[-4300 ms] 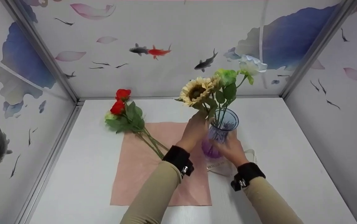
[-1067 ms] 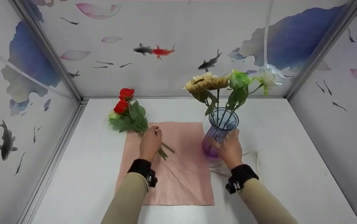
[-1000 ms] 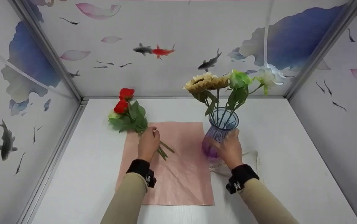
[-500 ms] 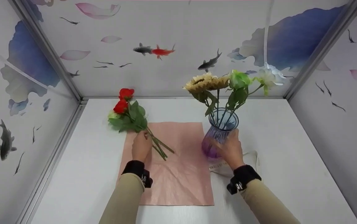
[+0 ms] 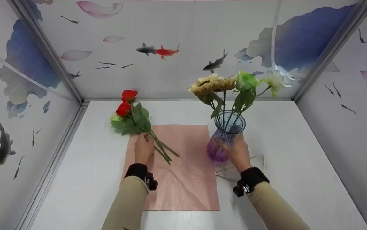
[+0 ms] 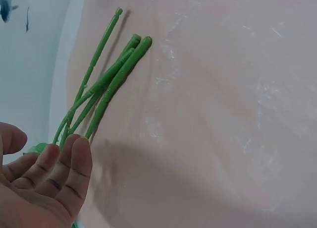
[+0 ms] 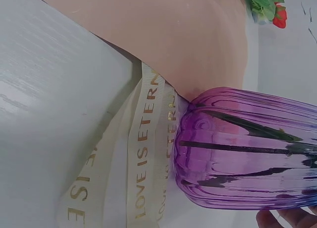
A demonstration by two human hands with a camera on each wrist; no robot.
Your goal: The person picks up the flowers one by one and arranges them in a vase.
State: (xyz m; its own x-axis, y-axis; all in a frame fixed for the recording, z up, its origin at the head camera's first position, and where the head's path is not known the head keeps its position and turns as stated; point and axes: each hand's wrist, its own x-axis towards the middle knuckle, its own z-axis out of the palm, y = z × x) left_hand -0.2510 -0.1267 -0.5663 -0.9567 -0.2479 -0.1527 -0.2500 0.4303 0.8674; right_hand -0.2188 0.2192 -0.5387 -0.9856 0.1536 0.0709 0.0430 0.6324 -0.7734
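Observation:
My right hand (image 5: pixel 239 153) grips the side of a blue-and-purple glass vase (image 5: pixel 217 150), thumb on the near side. Cream sunflowers (image 5: pixel 204 85), a green flower (image 5: pixel 246 80) and a white flower (image 5: pixel 278 77) stand in it, their dark stems (image 7: pixel 237 146) visible through the purple glass in the right wrist view. Left of the vase lie red roses (image 5: pixel 123 108) with green leaves. My left hand (image 5: pixel 144 148) is beside their stems (image 5: pixel 161 147), fingers loosely bent. In the left wrist view the fingertips (image 6: pixel 81 148) overlap the stems, and the palm holds nothing.
A pink wrapping sheet (image 5: pixel 183 185) lies flat on the white table (image 5: pixel 298 159), under the rose stems. Cream ribbon (image 7: pixel 143 148) with gold lettering lies by the vase base. Printed panels (image 5: pixel 183 25) stand behind and at both sides.
My left hand has left the sunflowers at the vase and moved left to the rose stems, then shifted slightly further left off them. My right hand stays on the vase.

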